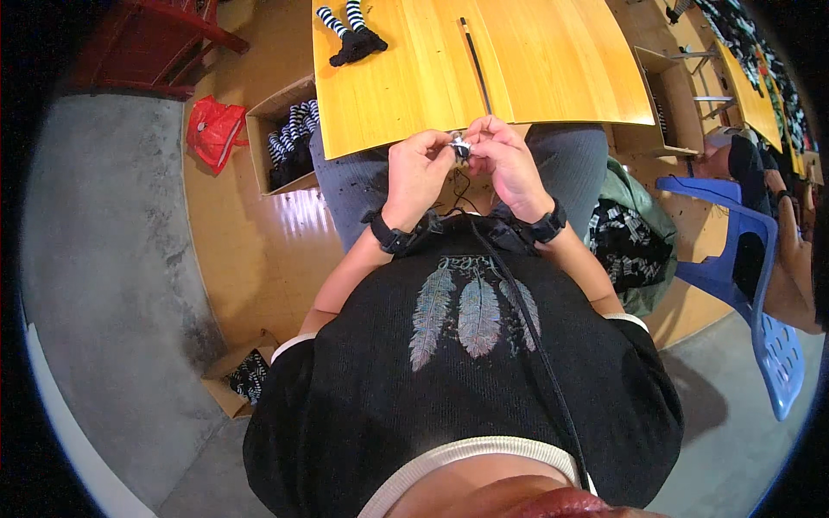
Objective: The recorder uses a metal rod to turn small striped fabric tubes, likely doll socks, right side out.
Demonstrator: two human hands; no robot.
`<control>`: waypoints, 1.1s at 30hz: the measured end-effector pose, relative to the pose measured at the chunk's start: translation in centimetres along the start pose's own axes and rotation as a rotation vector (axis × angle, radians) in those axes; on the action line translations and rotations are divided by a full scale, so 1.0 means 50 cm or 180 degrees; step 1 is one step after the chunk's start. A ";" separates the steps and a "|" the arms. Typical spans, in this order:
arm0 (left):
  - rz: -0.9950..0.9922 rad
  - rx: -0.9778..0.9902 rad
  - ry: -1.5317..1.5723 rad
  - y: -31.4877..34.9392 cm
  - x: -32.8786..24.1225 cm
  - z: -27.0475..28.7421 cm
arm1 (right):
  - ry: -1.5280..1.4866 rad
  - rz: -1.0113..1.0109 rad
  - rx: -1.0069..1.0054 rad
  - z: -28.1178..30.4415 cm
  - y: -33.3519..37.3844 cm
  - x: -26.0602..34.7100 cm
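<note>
Both of my hands meet in front of the near edge of the wooden table (397, 112). My left hand (416, 168) pinches a small black-and-white piece of fabric (461, 151) between thumb and fingertips. From the other side my right hand (508, 164) grips the same piece with its thumb and fingers. Fingertips cover much of it, so its exact kind cannot be made out. A thin black stick (477, 65) with a pale band lies on the tabletop beyond my hands. At the far left of the table lies a pair of striped stuffed legs (350, 34) with black feet.
Left of the table stands a cardboard box (256, 151) of striped pieces, beside a red bag (214, 134). A smaller box (226, 399) sits lower left. At right are a green sack (661, 237) of black-and-white pieces, another box (682, 108), a blue chair (743, 250) and a seated person (790, 250).
</note>
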State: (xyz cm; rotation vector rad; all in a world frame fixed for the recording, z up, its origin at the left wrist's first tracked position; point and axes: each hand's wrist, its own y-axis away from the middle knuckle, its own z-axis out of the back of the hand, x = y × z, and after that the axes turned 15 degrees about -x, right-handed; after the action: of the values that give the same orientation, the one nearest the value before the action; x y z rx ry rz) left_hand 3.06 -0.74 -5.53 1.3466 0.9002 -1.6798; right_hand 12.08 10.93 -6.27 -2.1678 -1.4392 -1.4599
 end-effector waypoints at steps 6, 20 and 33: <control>-0.0115 0.0117 -0.0032 -0.003 -0.008 0.008 | 0.0513 0.0836 -0.0026 -0.023 0.010 -0.009; -0.0085 0.0743 0.0525 -0.003 -0.003 0.015 | 0.2295 0.1941 -0.0742 -0.025 0.017 -0.010; -0.0508 0.0028 -0.0308 -0.011 0.007 0.000 | -0.0071 -0.0051 -0.0499 0.002 -0.007 -0.003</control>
State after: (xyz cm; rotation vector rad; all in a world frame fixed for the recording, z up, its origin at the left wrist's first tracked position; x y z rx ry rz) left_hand 2.50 -0.56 -5.82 1.2148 0.9660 -1.8556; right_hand 11.88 11.09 -6.55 -2.2744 -1.3958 -1.6095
